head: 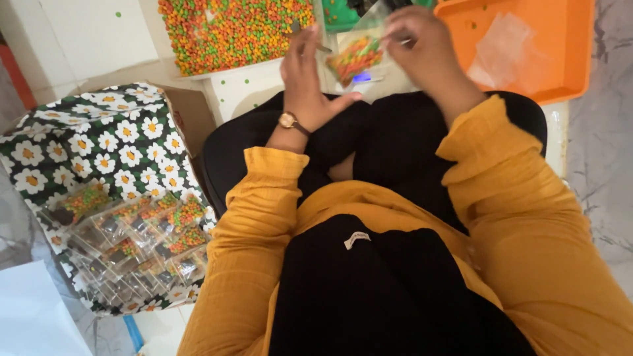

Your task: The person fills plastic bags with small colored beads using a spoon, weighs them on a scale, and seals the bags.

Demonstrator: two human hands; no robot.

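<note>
My left hand [306,82], with a gold wristwatch [288,120] on the wrist, and my right hand [422,46] hold between them a small clear plastic bag [354,58] filled with orange, green and yellow candies. The right hand pinches the bag's top edge. The left hand's fingers hold its left side, with a thin metal tool [323,47] showing beside them. Both arms wear mustard-yellow sleeves over black clothing.
A tray of loose multicoloured candies [231,29] lies ahead on the left. An orange tray [527,46] with clear plastic bags stands at upper right. Several filled packets [138,237] are piled on a black cloth with a daisy print [86,145] to my left.
</note>
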